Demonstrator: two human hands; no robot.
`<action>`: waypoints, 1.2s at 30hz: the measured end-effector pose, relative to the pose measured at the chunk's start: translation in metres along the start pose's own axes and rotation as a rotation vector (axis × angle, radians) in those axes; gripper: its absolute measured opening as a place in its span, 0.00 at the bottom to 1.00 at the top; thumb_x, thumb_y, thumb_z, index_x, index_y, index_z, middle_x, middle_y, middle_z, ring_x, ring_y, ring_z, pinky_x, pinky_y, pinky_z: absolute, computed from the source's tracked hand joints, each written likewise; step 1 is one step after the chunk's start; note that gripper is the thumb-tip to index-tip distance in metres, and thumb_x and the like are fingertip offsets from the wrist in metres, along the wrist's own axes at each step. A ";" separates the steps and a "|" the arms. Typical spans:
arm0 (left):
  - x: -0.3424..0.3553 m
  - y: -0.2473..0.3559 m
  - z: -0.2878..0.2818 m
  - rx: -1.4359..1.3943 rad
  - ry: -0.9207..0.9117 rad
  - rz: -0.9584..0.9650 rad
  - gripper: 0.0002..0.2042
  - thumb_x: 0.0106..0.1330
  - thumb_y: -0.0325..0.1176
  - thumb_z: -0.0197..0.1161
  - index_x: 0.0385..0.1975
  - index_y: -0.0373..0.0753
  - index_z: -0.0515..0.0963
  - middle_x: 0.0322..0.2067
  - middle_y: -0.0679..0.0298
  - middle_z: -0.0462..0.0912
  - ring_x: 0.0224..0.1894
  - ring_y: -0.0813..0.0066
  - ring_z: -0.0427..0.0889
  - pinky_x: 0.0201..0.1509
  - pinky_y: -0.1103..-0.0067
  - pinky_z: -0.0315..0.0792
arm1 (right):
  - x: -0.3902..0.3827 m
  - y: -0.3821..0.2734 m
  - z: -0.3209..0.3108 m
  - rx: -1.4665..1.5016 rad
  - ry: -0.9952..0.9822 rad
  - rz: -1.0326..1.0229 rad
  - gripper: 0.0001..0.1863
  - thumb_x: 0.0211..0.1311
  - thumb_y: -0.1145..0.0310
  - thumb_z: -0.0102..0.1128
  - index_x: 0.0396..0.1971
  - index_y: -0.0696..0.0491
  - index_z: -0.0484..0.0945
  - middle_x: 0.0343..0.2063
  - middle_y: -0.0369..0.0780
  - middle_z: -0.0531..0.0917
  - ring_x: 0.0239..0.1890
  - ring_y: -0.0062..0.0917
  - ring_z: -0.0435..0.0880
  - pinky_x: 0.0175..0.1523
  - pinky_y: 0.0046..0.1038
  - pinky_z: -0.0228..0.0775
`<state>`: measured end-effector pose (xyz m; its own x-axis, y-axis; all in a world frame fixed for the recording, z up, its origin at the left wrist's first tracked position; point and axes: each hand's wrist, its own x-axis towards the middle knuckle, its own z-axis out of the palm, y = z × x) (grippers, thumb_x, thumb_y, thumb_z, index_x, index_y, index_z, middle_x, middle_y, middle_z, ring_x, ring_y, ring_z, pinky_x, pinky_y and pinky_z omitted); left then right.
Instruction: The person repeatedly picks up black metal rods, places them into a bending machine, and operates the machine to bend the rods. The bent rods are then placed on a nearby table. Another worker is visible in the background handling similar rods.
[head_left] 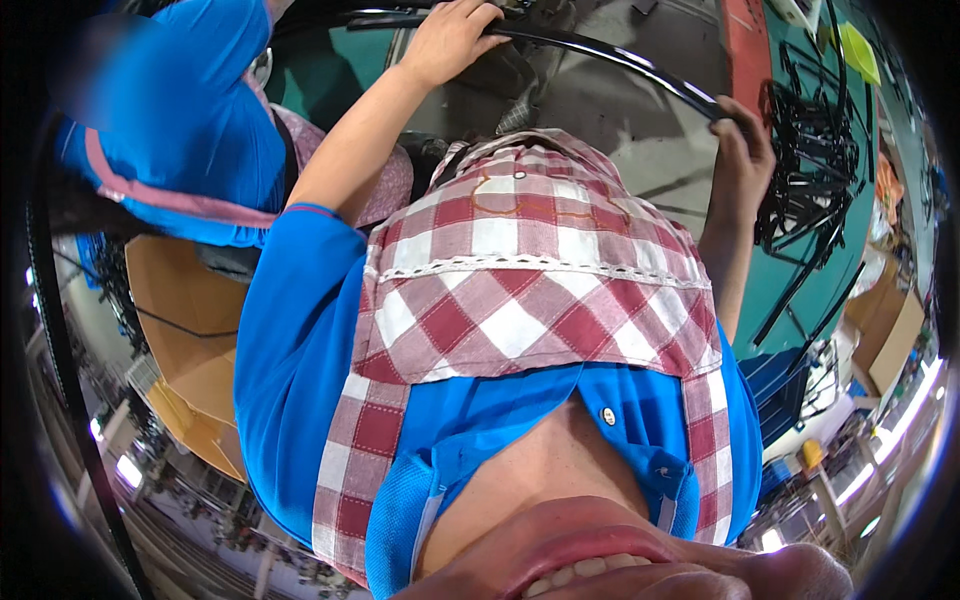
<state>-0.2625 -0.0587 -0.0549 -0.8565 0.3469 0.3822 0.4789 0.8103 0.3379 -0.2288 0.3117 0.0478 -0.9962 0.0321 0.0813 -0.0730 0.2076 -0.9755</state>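
Observation:
A long, glossy black curved strip point(610, 54) stretches between my hands, bowing down toward the right; I cannot make out whether it is a tube or a flat trim. My left hand point(452, 40) is closed around it at the upper middle, with the arm reached out. At its right end, my right hand point(742, 148) grips it with bent fingers. Part of the strip runs on past my left hand toward the far left.
Close on my left is a co-worker in a blue shirt point(190, 110). Black bent metal pieces point(815, 150) lie piled on a green table point(775, 290) at right, beside a red edge point(745, 45). A cardboard box point(185, 330) stands at lower left. A yellow-green tray point(858, 55) sits at far right.

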 end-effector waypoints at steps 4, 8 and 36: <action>0.003 0.032 0.001 -0.104 -0.015 0.026 0.19 0.57 0.47 0.67 0.40 0.39 0.77 0.38 0.60 0.78 0.42 0.57 0.79 0.45 0.67 0.73 | 0.006 -0.015 -0.047 0.164 0.333 -0.050 0.10 0.64 0.75 0.56 0.41 0.64 0.79 0.34 0.42 0.82 0.39 0.23 0.80 0.47 0.22 0.72; -0.016 0.042 0.001 -0.288 -0.174 -0.121 0.21 0.58 0.47 0.67 0.43 0.37 0.76 0.40 0.58 0.78 0.43 0.54 0.78 0.45 0.67 0.73 | 0.004 -0.009 -0.062 0.226 0.392 -0.045 0.11 0.64 0.77 0.55 0.45 0.63 0.76 0.36 0.45 0.82 0.38 0.26 0.81 0.44 0.25 0.76; -0.092 0.074 0.000 -0.104 -0.320 -0.269 0.17 0.51 0.44 0.69 0.34 0.40 0.77 0.33 0.60 0.77 0.35 0.57 0.79 0.41 0.67 0.73 | 0.096 -0.053 0.095 -0.066 -0.035 -0.442 0.15 0.59 0.72 0.65 0.44 0.62 0.77 0.38 0.36 0.83 0.39 0.16 0.80 0.49 0.21 0.71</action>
<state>-0.1480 -0.0302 -0.0653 -0.9623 0.2718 -0.0119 0.2330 0.8457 0.4802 -0.3250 0.2110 0.0877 -0.8711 -0.1061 0.4795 -0.4899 0.2558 -0.8334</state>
